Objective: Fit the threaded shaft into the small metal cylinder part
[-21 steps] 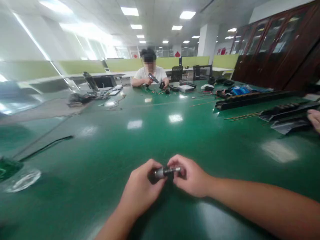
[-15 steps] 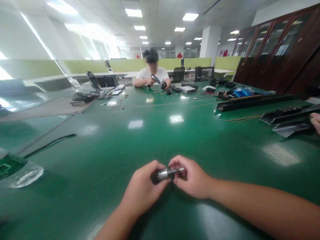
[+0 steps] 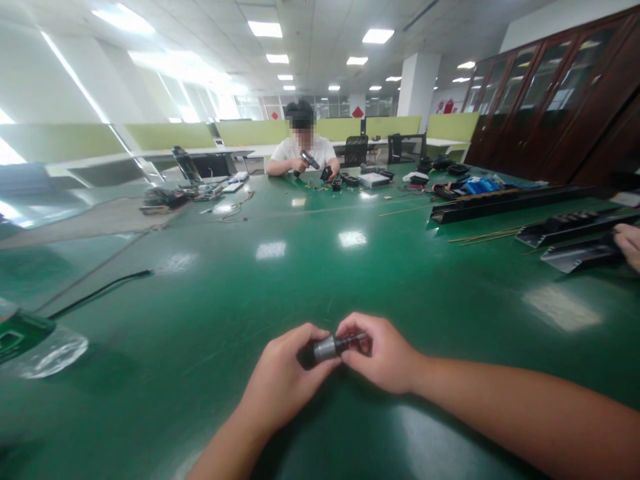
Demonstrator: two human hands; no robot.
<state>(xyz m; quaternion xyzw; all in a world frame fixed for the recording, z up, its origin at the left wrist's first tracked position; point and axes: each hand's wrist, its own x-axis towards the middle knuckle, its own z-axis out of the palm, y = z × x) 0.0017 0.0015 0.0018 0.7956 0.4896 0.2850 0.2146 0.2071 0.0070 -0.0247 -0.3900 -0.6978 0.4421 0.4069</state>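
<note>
My left hand (image 3: 287, 377) is wrapped round a small silver cylindrical part with a thin shaft (image 3: 326, 349), dark at its left end. A narrower dark section and the shaft stick out of it to the right. My right hand (image 3: 383, 353) closes its thumb and fingers round that shaft end, close to my left fingertips. The part is held roughly level, low over the green table (image 3: 225, 307). My fingers hide some of the shaft and the far end of the cylinder.
Across the table a person (image 3: 303, 150) holds a drill-like tool (image 3: 310, 160) among small parts. Black channels (image 3: 500, 203) and thin rods (image 3: 485, 236) lie at right, near another person's hand (image 3: 629, 243). A clear plastic bottle with a green label (image 3: 55, 350) lies at left.
My fingers have shifted slightly about the shaft and the cylinder has turned a little. The other person's hand at right has moved slightly inward.
</note>
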